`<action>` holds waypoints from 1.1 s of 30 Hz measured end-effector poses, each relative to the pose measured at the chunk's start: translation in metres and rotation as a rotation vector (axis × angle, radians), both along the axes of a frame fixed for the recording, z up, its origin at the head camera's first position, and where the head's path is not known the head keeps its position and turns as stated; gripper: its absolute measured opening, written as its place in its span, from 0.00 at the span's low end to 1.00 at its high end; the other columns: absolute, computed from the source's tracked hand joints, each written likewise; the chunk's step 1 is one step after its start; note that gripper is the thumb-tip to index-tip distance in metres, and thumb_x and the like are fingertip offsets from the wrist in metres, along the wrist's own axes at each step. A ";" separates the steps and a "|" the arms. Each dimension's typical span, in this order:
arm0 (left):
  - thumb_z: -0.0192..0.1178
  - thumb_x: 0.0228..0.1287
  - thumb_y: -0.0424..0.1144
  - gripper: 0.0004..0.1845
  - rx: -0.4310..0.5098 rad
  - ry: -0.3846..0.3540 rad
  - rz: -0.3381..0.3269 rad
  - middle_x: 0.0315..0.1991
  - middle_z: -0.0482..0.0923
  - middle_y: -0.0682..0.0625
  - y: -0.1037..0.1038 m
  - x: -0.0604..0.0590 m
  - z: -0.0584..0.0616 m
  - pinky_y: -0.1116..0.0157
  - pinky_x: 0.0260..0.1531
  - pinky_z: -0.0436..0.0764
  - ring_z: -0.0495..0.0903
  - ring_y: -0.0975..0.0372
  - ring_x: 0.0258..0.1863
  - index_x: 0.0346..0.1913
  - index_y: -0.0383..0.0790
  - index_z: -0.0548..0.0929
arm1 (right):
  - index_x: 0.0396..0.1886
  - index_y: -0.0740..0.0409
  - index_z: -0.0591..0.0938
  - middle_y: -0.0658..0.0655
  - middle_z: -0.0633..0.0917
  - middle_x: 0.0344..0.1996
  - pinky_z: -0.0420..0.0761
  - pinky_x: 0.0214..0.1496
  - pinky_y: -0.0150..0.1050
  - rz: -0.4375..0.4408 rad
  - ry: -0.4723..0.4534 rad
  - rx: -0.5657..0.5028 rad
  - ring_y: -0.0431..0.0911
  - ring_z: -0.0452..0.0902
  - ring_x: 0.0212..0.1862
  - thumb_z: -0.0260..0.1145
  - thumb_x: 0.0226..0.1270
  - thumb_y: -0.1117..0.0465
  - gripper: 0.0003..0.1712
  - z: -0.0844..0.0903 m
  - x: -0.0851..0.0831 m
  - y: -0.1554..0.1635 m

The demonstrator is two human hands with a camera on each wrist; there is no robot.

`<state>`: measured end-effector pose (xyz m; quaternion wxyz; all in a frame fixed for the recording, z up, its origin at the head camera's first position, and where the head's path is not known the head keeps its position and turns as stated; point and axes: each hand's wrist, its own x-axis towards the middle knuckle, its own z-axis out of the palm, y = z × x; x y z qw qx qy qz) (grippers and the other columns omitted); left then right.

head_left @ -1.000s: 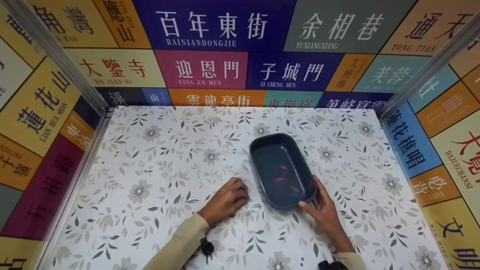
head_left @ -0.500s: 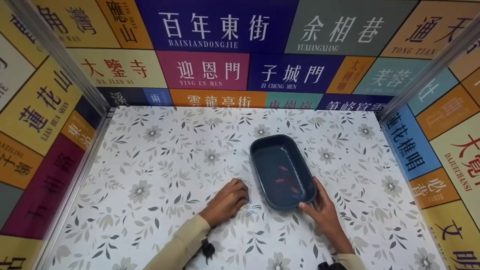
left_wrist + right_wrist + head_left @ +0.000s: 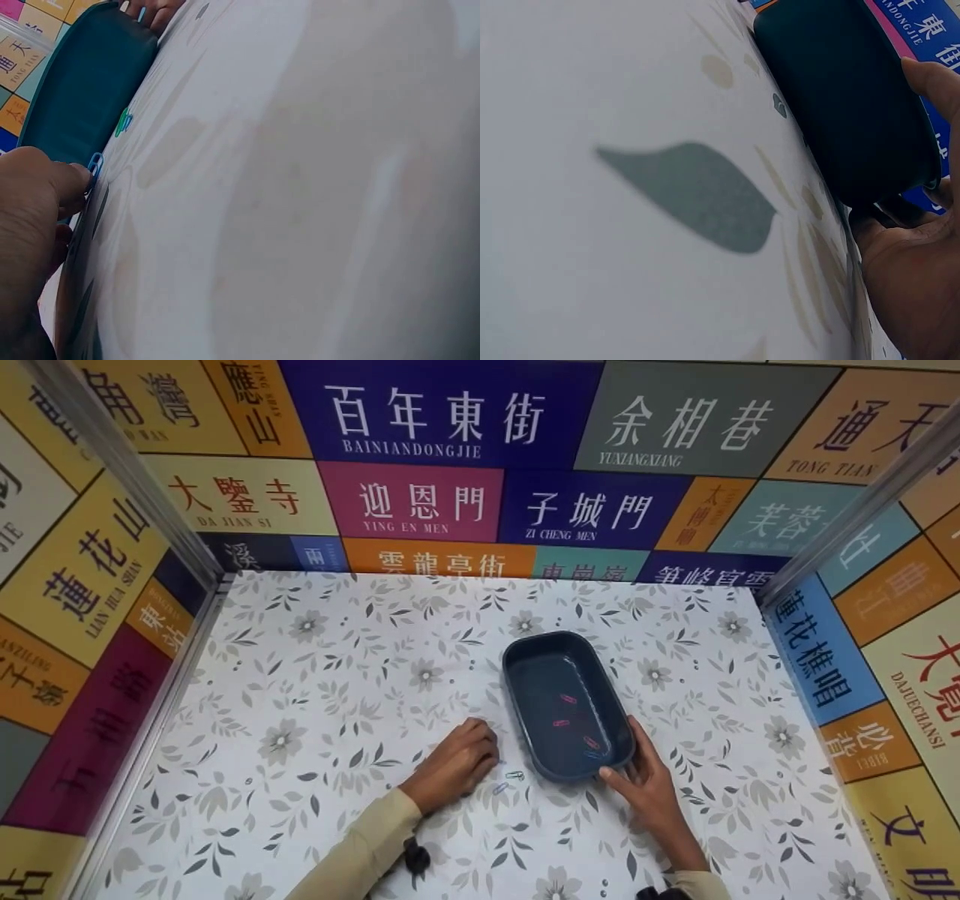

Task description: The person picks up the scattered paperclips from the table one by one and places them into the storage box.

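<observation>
We see a blue clip (image 3: 95, 163) on the tablecloth (image 3: 315, 720), pinched at the fingertips of the left hand (image 3: 455, 763). That hand lies knuckles-up with its fingers curled down onto the cloth, just left of the tray (image 3: 541, 649). In the left wrist view the clip sits right at the foot of the tray wall (image 3: 82, 82), and a green clip (image 3: 124, 121) lies a little farther along the same wall. From the head view we make out two more loose clips (image 3: 508, 781) on the cloth between the two hands, just beside the tray's near left corner; whether one of them is the green one we cannot tell.

The tray is a dark rectangular tub standing flat, slightly right of the table's middle, its long side running away from us. Inside it we count a few clips (image 3: 568, 711), red ones and a bluish one near the close end.

The right hand (image 3: 649, 786) holds the tray's near right corner: the thumb lies along the near end, the fingers reach up the right side. The right wrist view shows the palm (image 3: 907, 292) curled against the tray's rounded corner (image 3: 855, 97).

Around the table stand walls (image 3: 465, 435) covered in coloured panels with Chinese characters.
</observation>
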<state>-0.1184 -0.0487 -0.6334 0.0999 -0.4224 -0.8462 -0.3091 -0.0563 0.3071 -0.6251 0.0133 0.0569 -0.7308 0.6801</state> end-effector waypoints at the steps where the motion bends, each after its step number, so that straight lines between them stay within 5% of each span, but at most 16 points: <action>1: 0.65 0.80 0.31 0.08 -0.001 -0.003 0.002 0.47 0.81 0.51 0.000 0.000 0.000 0.59 0.56 0.78 0.77 0.56 0.53 0.38 0.43 0.89 | 0.91 0.62 0.50 0.70 0.48 0.89 0.62 0.78 0.23 -0.002 0.000 -0.002 0.23 0.57 0.80 0.71 0.72 0.78 0.57 0.000 0.000 0.000; 7: 0.63 0.81 0.31 0.09 0.006 -0.051 0.008 0.47 0.81 0.51 0.000 0.000 0.001 0.60 0.58 0.78 0.77 0.57 0.53 0.39 0.42 0.89 | 0.91 0.63 0.51 0.70 0.49 0.89 0.62 0.78 0.23 -0.012 0.001 -0.004 0.23 0.58 0.79 0.72 0.71 0.79 0.57 0.000 -0.001 0.000; 14: 0.66 0.75 0.30 0.06 0.117 -0.165 0.008 0.44 0.81 0.52 -0.002 -0.001 0.000 0.62 0.59 0.79 0.77 0.58 0.53 0.39 0.43 0.88 | 0.91 0.61 0.52 0.69 0.51 0.89 0.62 0.78 0.24 -0.032 -0.022 0.005 0.24 0.59 0.79 0.73 0.70 0.78 0.57 0.001 -0.001 -0.001; 33: 0.71 0.75 0.29 0.03 0.372 -0.321 0.001 0.41 0.87 0.50 0.012 -0.005 0.042 0.61 0.50 0.85 0.82 0.59 0.46 0.40 0.39 0.89 | 0.90 0.63 0.52 0.72 0.49 0.88 0.61 0.78 0.22 -0.016 0.002 -0.004 0.22 0.57 0.79 0.71 0.71 0.78 0.56 0.000 -0.001 0.000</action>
